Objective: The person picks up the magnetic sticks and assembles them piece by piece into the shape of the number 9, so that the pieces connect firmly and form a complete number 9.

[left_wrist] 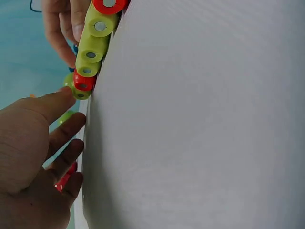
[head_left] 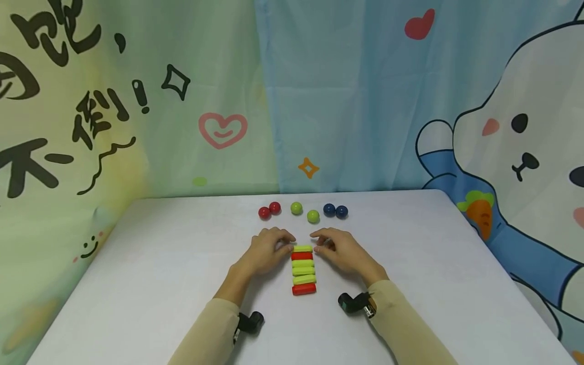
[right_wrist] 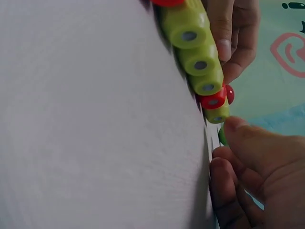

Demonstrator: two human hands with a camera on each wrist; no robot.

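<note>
A column of several short rods, yellow-green and red with grey round ends, lies side by side on the white table. A red rod (head_left: 303, 289) is nearest, and a yellow-green rod (head_left: 302, 248) is farthest. My left hand (head_left: 264, 248) is at the far rod's left end, thumb tip close against it, other fingers loosely extended. At the right end my right hand (head_left: 342, 251) mirrors this, its thumb (right_wrist: 238, 128) by the rod's grey end. Neither hand curls round a rod; whether the thumbs touch it I cannot tell.
Beyond the hands sit two red balls (head_left: 269, 210), two green balls (head_left: 296, 208) and two dark blue balls (head_left: 335, 211) in a loose row. A printed curtain (head_left: 347, 101) hangs behind the table (head_left: 159, 284). Each wrist wears a small black camera (head_left: 251, 322).
</note>
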